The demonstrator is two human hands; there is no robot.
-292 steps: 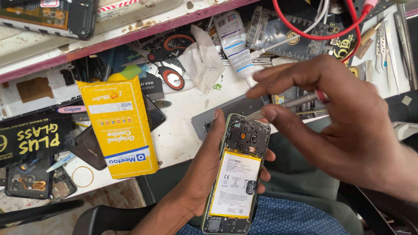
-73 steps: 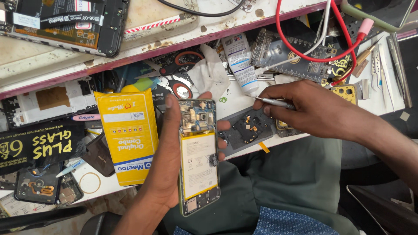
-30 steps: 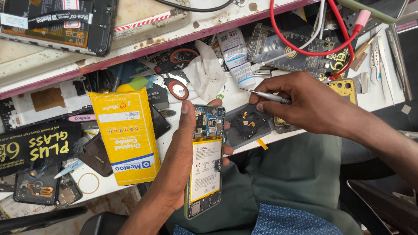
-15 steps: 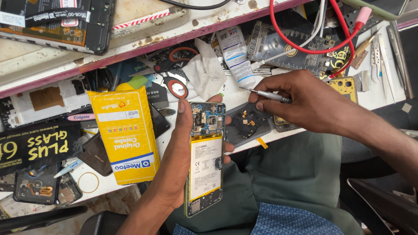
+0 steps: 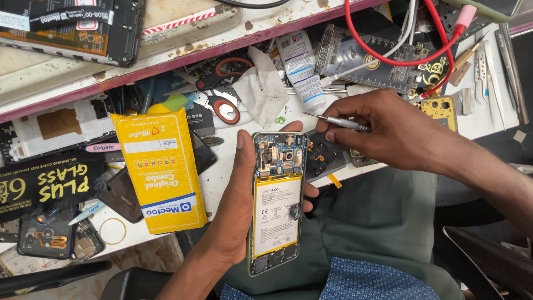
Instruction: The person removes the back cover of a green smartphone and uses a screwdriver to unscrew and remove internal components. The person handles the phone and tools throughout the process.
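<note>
My left hand (image 5: 236, 203) grips an opened phone (image 5: 276, 200) upright above my lap, its back off so the circuit board at the top and the white and yellow battery show. My right hand (image 5: 383, 130) holds a thin metal screwdriver (image 5: 336, 121), tip pointing left, just above and right of the phone's top edge. A dark plastic phone part (image 5: 325, 158) lies on the bench edge right of the phone, under my right hand.
A yellow packet (image 5: 161, 169) lies left of the phone. On the white bench (image 5: 227, 172) sit a white tube (image 5: 300, 66), a crumpled tissue (image 5: 264, 89), a dark circuit tester with red cable (image 5: 383, 53), tweezers (image 5: 488, 66) and phone shells (image 5: 50, 239).
My left hand tilted the phone and brought it closer. My right hand with the screwdriver stayed over the bench edge, shifting slightly; earlier it worked directly over the phone.
</note>
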